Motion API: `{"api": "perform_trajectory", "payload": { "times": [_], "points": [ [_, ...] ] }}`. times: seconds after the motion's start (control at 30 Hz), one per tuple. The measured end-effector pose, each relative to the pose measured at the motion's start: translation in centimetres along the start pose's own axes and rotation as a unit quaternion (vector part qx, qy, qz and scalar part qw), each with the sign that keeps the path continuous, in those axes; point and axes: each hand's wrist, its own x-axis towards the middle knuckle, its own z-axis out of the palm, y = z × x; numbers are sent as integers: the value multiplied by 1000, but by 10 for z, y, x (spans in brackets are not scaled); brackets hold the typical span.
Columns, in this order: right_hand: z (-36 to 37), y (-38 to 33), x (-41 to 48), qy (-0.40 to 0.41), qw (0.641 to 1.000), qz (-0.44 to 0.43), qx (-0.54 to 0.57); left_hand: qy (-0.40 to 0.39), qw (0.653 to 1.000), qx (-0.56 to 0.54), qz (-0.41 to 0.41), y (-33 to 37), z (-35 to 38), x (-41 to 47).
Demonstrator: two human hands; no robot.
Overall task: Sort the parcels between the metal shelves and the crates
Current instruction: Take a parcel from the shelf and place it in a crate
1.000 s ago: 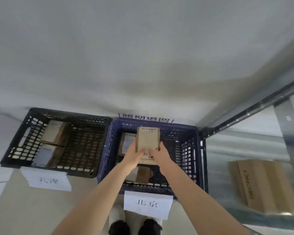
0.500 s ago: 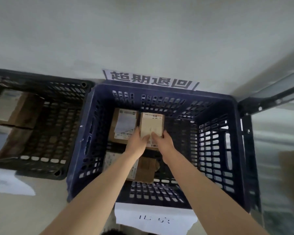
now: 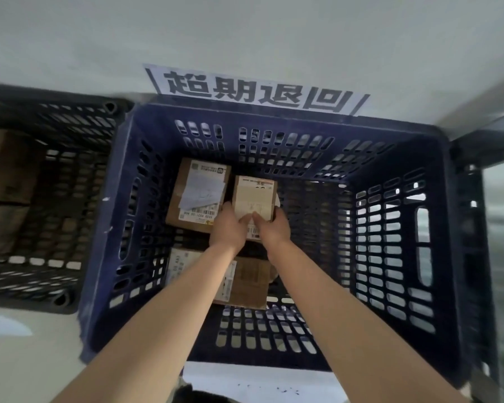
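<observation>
Fingers (image 3: 244, 220) of both hands curled round the near end of a small pale parcel (image 3: 255, 196). Left hand (image 3: 229, 229) takes its left edge, right hand (image 3: 274, 229) its right edge; thumbs lie on top, almost meeting. Neither hand is nearer; the grip is even.

Nearer than the fingers: white paper label (image 3: 259, 379) at the near rim of the blue crate (image 3: 390, 330), then a brown parcel (image 3: 250, 282) on the crate floor, partly under the forearms.

At the fingers: the held parcel sits deep inside the blue crate. Its long axis runs straight away from the person, with most of its length beyond the fingers. Cannot tell if its underside touches the floor yet.

Left of the fingers: labelled brown parcel (image 3: 198, 199), just beside the held one, long axis parallel. Judgement: lowering straight down calls for keeping that narrow gap, or the left edge may ride onto the neighbour.

Far left: black crate (image 3: 70, 117) with boxes. Beyond the fingers: printed sign (image 3: 256, 90) on the wall. Far right: metal shelf frame (image 3: 477, 141).
</observation>
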Motion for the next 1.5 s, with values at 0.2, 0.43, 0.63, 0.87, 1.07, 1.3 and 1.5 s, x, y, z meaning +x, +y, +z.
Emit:
{"api": "perform_trajectory", "payload": {
  "times": [0.2, 0.43, 0.63, 0.87, 1.07, 1.3, 1.5],
  "points": [
    [1, 6, 9, 14, 1000, 5, -6, 58, 997, 44, -10, 3, 9, -3],
    [1, 8, 5, 8, 1000, -5, 15, 61, 998, 26, -24, 4, 9, -1],
    [1, 8, 10, -1, 999, -28, 15, 79, 996, 31, 41, 0, 10, 0],
    [-7, 7, 7, -42, 998, 7, 38, 94, 993, 44, 47, 7, 7, -14],
    [-32, -21, -15, -61, 998, 7, -10, 84, 989, 86, 86, 24, -11, -41],
    [-85, -67, -69, -85, 831, -118, -538, -39, 878, 457, 140, 56, -59, -89],
    [-112, -81, -115, -42, 786, -179, -591, 22, 822, 530, 204, 71, -85, -128]
  ]
}}
